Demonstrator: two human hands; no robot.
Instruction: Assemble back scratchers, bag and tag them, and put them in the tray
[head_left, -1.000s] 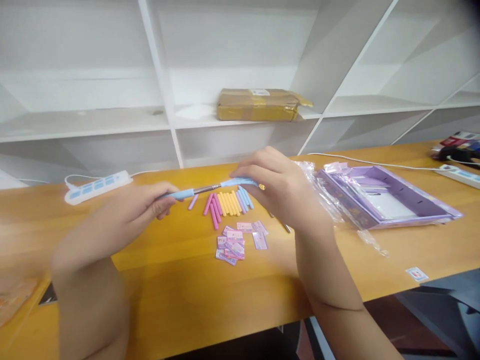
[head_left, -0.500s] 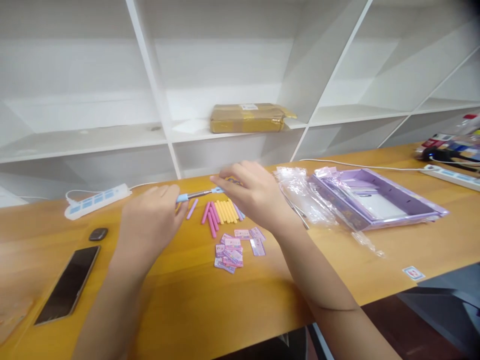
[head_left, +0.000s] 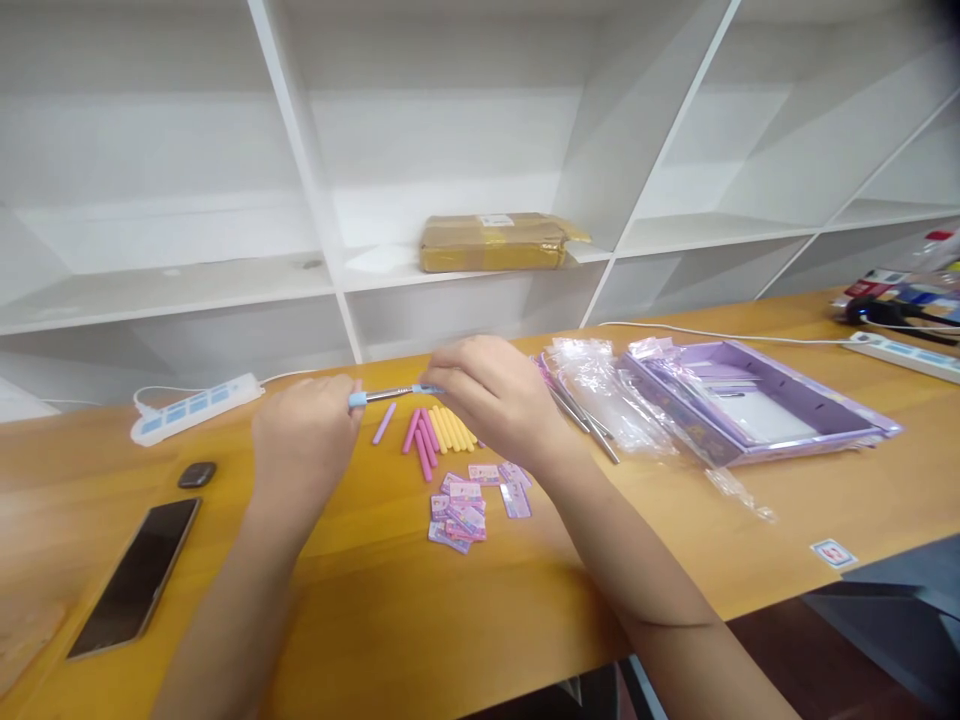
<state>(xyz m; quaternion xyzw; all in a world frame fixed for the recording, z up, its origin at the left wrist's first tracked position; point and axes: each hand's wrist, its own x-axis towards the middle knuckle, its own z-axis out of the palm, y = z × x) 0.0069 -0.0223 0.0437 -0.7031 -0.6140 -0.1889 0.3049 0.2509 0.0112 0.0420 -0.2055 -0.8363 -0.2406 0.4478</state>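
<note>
Between my two hands a slim metal rod with light-blue ends [head_left: 388, 395] is held nearly level above the desk. My left hand [head_left: 301, 430] is closed round its left end, with a bit of light blue showing past the thumb. At the other end my right hand [head_left: 495, 400] pinches the light-blue part, and its fingers hide the tip. Below lie pink sticks [head_left: 421, 440], yellow sticks [head_left: 453, 430] and one lilac stick [head_left: 384, 423]. Nearer to me is a loose pile of small printed pink and purple cards [head_left: 465, 510].
On the right are clear plastic bags [head_left: 600, 390], metal rods [head_left: 596, 430] and a purple tray-like box [head_left: 810, 405]. A phone [head_left: 139, 575], a small black case [head_left: 197, 474] and a power strip [head_left: 196, 410] lie on the left. A taped carton [head_left: 495, 243] stands on the shelf.
My right hand has shifted slightly left and down, its fingers now covering more of the rod's right end. Both hands still hold the rod, and the view has tilted slightly.
</note>
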